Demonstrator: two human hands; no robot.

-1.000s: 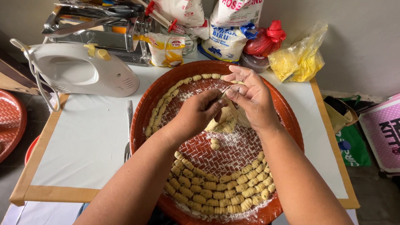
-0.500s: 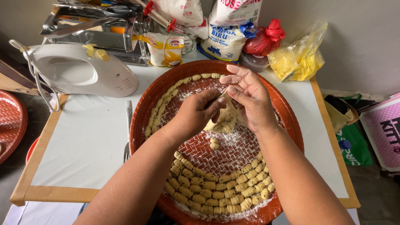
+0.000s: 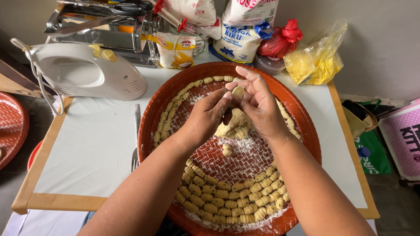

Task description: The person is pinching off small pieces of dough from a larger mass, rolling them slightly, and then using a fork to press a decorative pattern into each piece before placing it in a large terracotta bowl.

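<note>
- You are working with two bare hands over one round woven tray (image 3: 302,126), reddish-brown, with a herringbone weave dusted white with flour.
- Your left hand (image 3: 205,118) is pinching narrowly, its fingertips meeting those of the right hand at one small piece of dough (image 3: 238,91), pale yellow, smooth and rounded.
- Your right hand (image 3: 261,107) is cupping loosely around that piece, fingers half curled and the thumb pressing near it; the piece is sitting between both hands, above the middle of the tray.
- One soft, lumpy dough mass (image 3: 234,126) is lying on the tray just under your hands, partly hidden by them.
- Two tiny shaped pieces (image 3: 226,150) are lying apart just below the mass.
- Many small ridged dough shells are lying in rows: a thick band (image 3: 227,199) several rows deep along the near edge, too many to count exactly, and a thinner curved line (image 3: 173,107) along the left and far rim.
- One white plastic hand mixer (image 3: 87,74) with yellow buttons is lying on the white table (image 3: 87,148), left of the tray.
- One shiny metal pasta machine (image 3: 103,28) is standing behind it.
- Several flour bags (image 3: 238,30), one red plastic bag (image 3: 280,41) and one yellow plastic bag (image 3: 317,61) are crowding the far edge.
</note>
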